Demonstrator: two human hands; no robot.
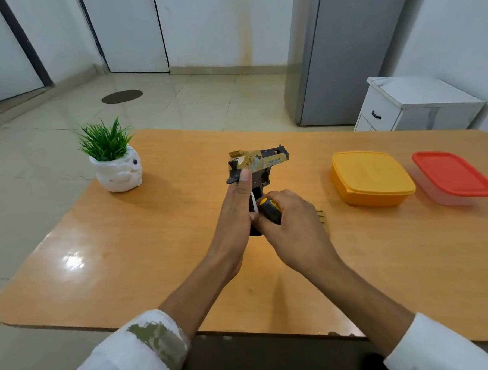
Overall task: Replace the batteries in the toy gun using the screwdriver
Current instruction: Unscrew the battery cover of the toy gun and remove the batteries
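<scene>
Your left hand [238,210] grips the toy gun [260,164] upright above the table [127,247], thumb up its back. Your right hand [293,222] is wrapped around the screwdriver [269,210], its black-and-yellow handle against the gun's grip. To your right sit a yellow container [371,178] and a red-lidded container [454,176]; to your left, a potted plant [114,160].

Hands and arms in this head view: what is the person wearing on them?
Both hands, the left hand and the right hand, are bare: no gloves, rings or watch show. The forearms are uncovered too. White sleeves sit pushed back near the elbows; the left sleeve carries an olive-grey patch or stain, the right sleeve looks plain white.
</scene>
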